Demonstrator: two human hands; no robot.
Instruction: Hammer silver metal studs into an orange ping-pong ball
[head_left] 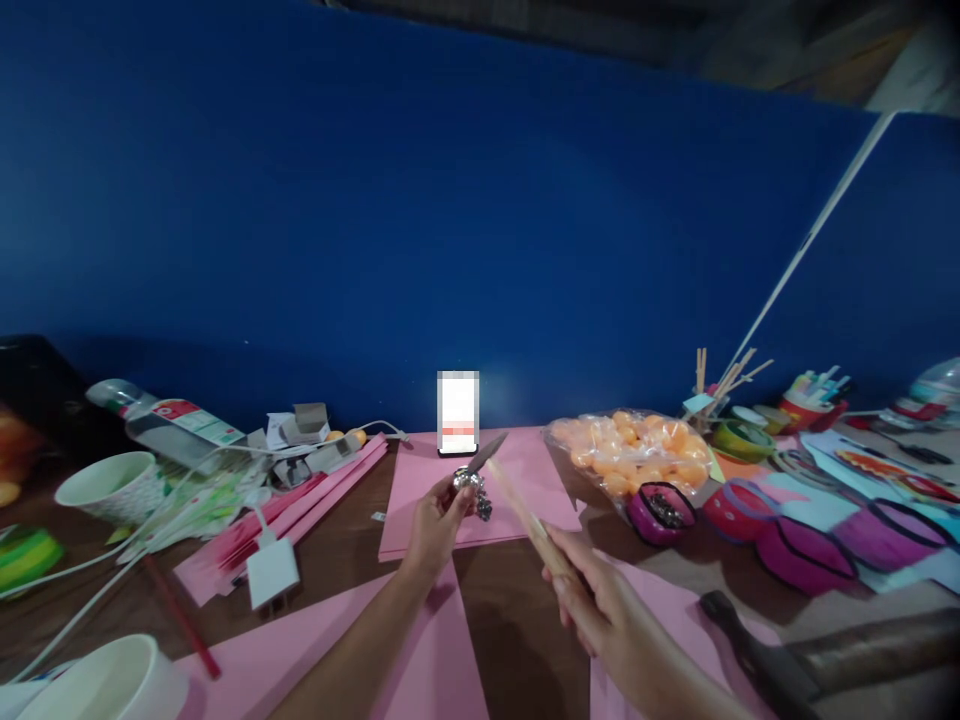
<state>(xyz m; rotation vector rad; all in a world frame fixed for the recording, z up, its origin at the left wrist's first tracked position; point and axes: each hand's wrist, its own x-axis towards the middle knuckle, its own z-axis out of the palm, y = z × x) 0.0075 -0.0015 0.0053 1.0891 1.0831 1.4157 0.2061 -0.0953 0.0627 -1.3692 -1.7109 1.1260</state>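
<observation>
My left hand (435, 520) is closed in a pinch on a small shiny silver ball (466, 481) with a darker glittery bit hanging below it. My right hand (604, 605) is closed around a pale wooden stick (525, 515) whose far end reaches toward the ball. A thin dark pointed piece (489, 452) sticks up from the ball toward the back. Both hands hover over a pink paper sheet (525, 480) on the brown table (510, 600).
A phone (457, 412) leans on the blue wall. A bag of orange balls (630, 450) lies at right, beside painted cups and paper shapes (802, 545). At left lie pink paper strips (300, 510), white paper cups (112, 485), a bottle (165, 420) and a charger (271, 570).
</observation>
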